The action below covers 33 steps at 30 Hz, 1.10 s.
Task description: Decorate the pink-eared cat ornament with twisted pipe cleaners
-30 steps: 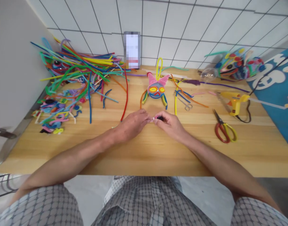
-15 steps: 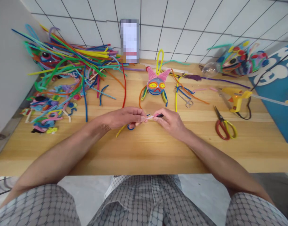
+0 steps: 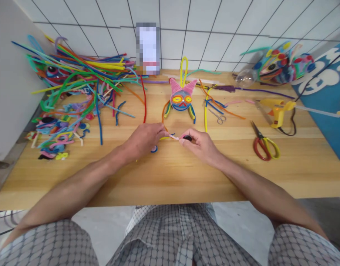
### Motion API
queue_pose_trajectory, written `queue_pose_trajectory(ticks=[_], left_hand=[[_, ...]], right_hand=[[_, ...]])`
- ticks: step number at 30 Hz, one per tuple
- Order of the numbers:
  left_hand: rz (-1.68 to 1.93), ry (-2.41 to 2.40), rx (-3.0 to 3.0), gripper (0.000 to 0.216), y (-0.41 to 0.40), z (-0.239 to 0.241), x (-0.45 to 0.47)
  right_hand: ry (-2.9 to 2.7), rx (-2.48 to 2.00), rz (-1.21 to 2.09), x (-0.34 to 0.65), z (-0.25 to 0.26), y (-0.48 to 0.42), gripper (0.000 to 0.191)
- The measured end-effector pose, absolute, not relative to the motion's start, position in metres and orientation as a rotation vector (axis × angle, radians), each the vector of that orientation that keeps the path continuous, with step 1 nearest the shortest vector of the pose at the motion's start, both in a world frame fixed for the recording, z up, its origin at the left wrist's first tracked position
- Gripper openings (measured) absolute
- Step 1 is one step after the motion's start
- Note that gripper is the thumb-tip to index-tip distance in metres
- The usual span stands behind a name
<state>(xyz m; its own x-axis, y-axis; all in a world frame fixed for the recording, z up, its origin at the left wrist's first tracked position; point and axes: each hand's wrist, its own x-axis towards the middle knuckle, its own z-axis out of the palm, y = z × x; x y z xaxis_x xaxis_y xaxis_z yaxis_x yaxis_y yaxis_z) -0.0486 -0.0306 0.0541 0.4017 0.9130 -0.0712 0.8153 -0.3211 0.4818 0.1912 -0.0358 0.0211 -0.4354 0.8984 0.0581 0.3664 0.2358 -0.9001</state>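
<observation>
We sit at a light wooden plank table (image 3: 172,181) standing against a white square-tiled wall with dark grout (image 3: 219,33). A plain pale panel (image 3: 9,85) stands on our left, with pale grey floor (image 3: 239,221) below.

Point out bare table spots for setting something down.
Bare: table front edge strip; the patch between scraps and left hand; right of the red scissors. Crowded: pile back left; cat face, glue gun along the back; left hand and right hand pinching a pink stem at centre.
</observation>
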Motion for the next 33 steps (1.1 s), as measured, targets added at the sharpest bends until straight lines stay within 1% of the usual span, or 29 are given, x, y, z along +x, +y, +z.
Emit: queue_pose_trajectory(ticks=[2, 4, 9, 11, 13, 14, 16, 19, 25, 29, 33], left_hand=[[0.231, 1.525, 2.276, 0.027, -0.029, 0.050, -0.049], [0.236, 1.465, 2.292, 0.030, -0.026, 0.047, -0.052], [0.544, 1.156, 2.478, 0.029, -0.028, 0.040, -0.054], [0.527, 1.147, 2.586, 0.034, -0.034, 0.037, -0.050], [0.435, 1.168, 2.622, 0.028, -0.039, 0.034, -0.046], [0.398, 1.170, 2.610, 0.026, -0.042, 0.032, -0.044], [0.379, 1.156, 2.560, 0.028, -0.044, 0.032, -0.043], [0.438, 1.091, 2.452, 0.032, -0.045, 0.037, -0.045], [0.488, 1.000, 2.168, 0.029, -0.043, 0.049, -0.047], [0.495, 1.039, 2.135, 0.028, -0.043, 0.053, -0.046], [0.465, 1.035, 2.112, 0.028, -0.044, 0.057, -0.046]], right_hand=[[-1.945, -1.172, 1.149, 0.191, 0.021, -0.036, 0.022], [-1.928, -1.201, 1.194, 0.192, 0.020, -0.033, 0.023], [-1.782, -1.233, 1.416, 0.194, 0.018, -0.027, 0.029], [-1.739, -1.207, 1.485, 0.193, 0.017, -0.028, 0.029], [-1.716, -1.179, 1.530, 0.190, 0.015, -0.030, 0.030], [-1.710, -1.163, 1.546, 0.189, 0.015, -0.031, 0.031], [-1.704, -1.109, 1.582, 0.188, 0.014, -0.031, 0.032], [-1.685, -1.017, 1.635, 0.190, 0.016, -0.029, 0.032], [-1.545, -0.897, 1.745, 0.194, 0.018, -0.025, 0.036], [-1.412, -0.848, 1.819, 0.194, 0.011, -0.024, 0.041], [-1.396, -0.876, 1.841, 0.195, 0.012, -0.024, 0.045]])
